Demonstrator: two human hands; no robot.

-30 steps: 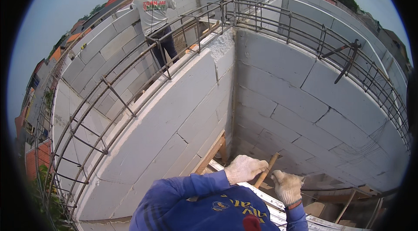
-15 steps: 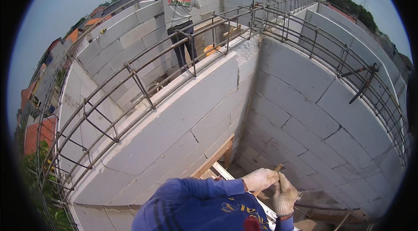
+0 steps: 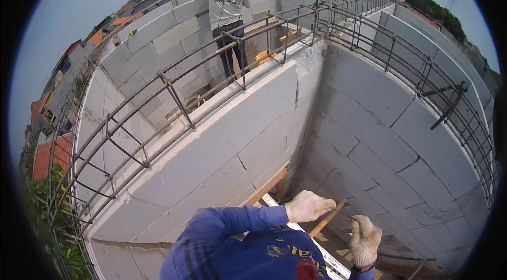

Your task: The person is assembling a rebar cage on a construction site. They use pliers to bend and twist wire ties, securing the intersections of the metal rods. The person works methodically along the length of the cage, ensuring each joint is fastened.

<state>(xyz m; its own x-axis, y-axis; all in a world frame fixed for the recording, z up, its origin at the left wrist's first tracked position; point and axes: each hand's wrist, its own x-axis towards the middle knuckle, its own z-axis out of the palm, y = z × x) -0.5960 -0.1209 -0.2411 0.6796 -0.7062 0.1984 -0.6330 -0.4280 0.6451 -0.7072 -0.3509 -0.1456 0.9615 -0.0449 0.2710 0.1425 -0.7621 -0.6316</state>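
Observation:
My left hand point(image 3: 310, 206), in a pale knitted glove, reaches across my body with its fingers pinched together. Its fingertips meet the upper part of a light brown stick point(image 3: 328, 217), perhaps bamboo; what they pinch is too small to make out. Lower and to the right is my right hand point(image 3: 365, 239), also gloved, curled into a fist apart from the stick. A thin dark tip seems to show by its fingers, but I cannot tell what it is. Both hands are in front of my blue shirt, above the inner corner of two block walls.
Rebar cages run along the left block wall point(image 3: 222, 174) and right block wall point(image 3: 391, 116). Dark pincers point(image 3: 448, 101) hang on the right cage. Beyond the left wall stands a co-worker point(image 3: 227, 13), near an orange bucket point(image 3: 264, 57). Below my hands are wooden boards and a white strip.
My hands have moved apart: the left slightly left and up, the right to the right and down. More of the stick shows between them. The view has shifted a little.

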